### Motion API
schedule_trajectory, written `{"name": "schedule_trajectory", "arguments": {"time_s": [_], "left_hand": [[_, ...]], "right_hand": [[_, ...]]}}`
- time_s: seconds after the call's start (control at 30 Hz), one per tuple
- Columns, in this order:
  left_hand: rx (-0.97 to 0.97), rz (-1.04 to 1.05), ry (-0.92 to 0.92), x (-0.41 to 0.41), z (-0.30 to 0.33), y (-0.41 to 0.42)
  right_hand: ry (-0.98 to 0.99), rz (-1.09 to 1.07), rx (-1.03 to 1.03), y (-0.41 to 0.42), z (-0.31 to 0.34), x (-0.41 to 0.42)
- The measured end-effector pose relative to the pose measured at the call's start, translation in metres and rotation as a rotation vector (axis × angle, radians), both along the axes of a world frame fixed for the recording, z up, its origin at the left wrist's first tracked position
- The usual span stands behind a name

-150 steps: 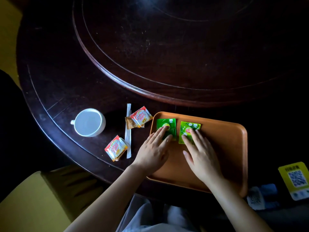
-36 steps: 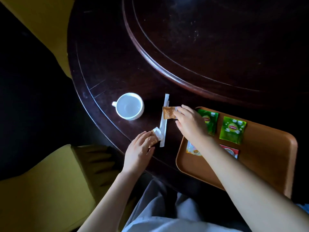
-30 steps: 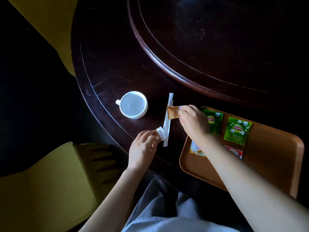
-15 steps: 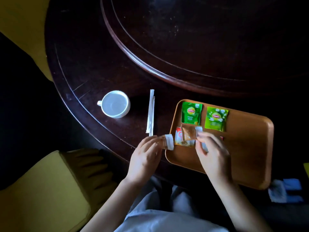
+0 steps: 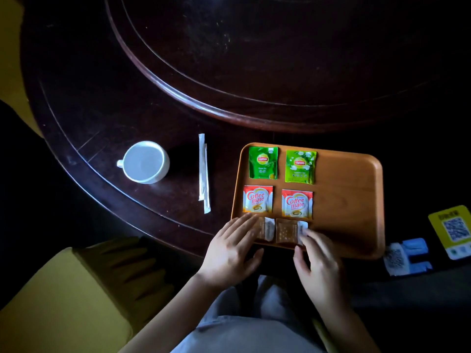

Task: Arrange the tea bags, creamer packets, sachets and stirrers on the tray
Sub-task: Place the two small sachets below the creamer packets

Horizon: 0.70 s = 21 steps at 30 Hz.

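Observation:
An orange tray (image 5: 349, 200) lies on the dark table. Two green Lipton tea bags (image 5: 263, 163) (image 5: 300, 167) sit side by side at its far left. Below them lie two Coffee mate creamer packets (image 5: 257, 199) (image 5: 297, 204). At the tray's near edge rest two brown sachets (image 5: 265, 229) (image 5: 286, 231). My left hand (image 5: 234, 248) lies flat with its fingertips on the left sachet. My right hand (image 5: 318, 258) touches the right sachet's white end with its fingertips. Two white wrapped stirrers (image 5: 204, 174) lie on the table left of the tray.
A white cup (image 5: 145, 161) stands left of the stirrers. A raised round turntable rim (image 5: 204, 105) curves behind the tray. A yellow QR card (image 5: 453, 230) and a blue-white card (image 5: 407, 256) lie right of the tray. A yellow chair (image 5: 63, 296) is at lower left.
Both hands brought the two brown sachets from the table onto the tray's near edge and now press them flat. The creamer packets lie uncovered in a row.

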State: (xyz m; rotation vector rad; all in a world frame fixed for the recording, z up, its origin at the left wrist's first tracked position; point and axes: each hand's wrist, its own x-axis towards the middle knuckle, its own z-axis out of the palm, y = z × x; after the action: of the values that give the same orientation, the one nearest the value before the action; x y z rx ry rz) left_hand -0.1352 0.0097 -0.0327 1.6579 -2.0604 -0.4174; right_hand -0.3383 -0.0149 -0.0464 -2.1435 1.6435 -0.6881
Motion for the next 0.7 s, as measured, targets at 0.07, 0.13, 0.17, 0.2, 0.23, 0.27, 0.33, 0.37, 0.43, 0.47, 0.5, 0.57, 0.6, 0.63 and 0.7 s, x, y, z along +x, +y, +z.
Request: {"name": "schedule_trajectory", "arguments": {"time_s": [0.07,0.13,0.17,0.2,0.23,0.27,0.33,0.37,0.43,0.47,0.5,0.57,0.6,0.63,0.7], "left_hand": [[0.047,-0.033,-0.04,-0.006,0.002,0.008],[0.111,-0.045,-0.092,-0.015,0.0,0.014],[0.145,-0.035,-0.118,-0.019,-0.002,0.016],[0.178,-0.021,-0.141,-0.022,-0.005,0.017],[0.21,-0.009,-0.164,-0.023,-0.007,0.019],[0.237,-0.002,-0.191,-0.023,-0.008,0.02],[0.267,0.004,-0.232,-0.022,-0.009,0.021],[0.274,0.003,-0.234,-0.021,-0.009,0.021],[0.275,0.002,-0.228,-0.021,-0.009,0.021],[0.272,0.005,-0.23,-0.021,-0.009,0.021],[0.268,0.007,-0.233,-0.022,-0.01,0.021],[0.266,0.008,-0.242,-0.022,-0.01,0.022],[0.27,0.006,-0.253,-0.022,-0.009,0.022],[0.277,0.004,-0.264,-0.022,-0.009,0.022],[0.29,0.002,-0.278,-0.022,-0.009,0.022]], "right_hand": [[0.036,0.044,0.007,0.007,0.001,0.006],[0.111,0.124,0.051,0.01,0.002,0.013],[0.158,0.149,0.089,0.011,0.002,0.016],[0.204,0.164,0.13,0.011,0.002,0.018],[0.247,0.169,0.168,0.012,0.002,0.019],[0.286,0.172,0.199,0.014,0.001,0.019],[0.327,0.181,0.234,0.018,0.0,0.015],[0.334,0.184,0.242,0.019,0.0,0.014],[0.343,0.183,0.274,0.021,0.001,0.011],[0.344,0.18,0.284,0.021,0.002,0.011],[0.345,0.176,0.289,0.021,0.003,0.011],[0.352,0.163,0.294,0.022,0.003,0.012],[0.356,0.162,0.294,0.022,0.003,0.012],[0.36,0.162,0.291,0.022,0.004,0.012],[0.366,0.165,0.294,0.021,0.006,0.012]]}}
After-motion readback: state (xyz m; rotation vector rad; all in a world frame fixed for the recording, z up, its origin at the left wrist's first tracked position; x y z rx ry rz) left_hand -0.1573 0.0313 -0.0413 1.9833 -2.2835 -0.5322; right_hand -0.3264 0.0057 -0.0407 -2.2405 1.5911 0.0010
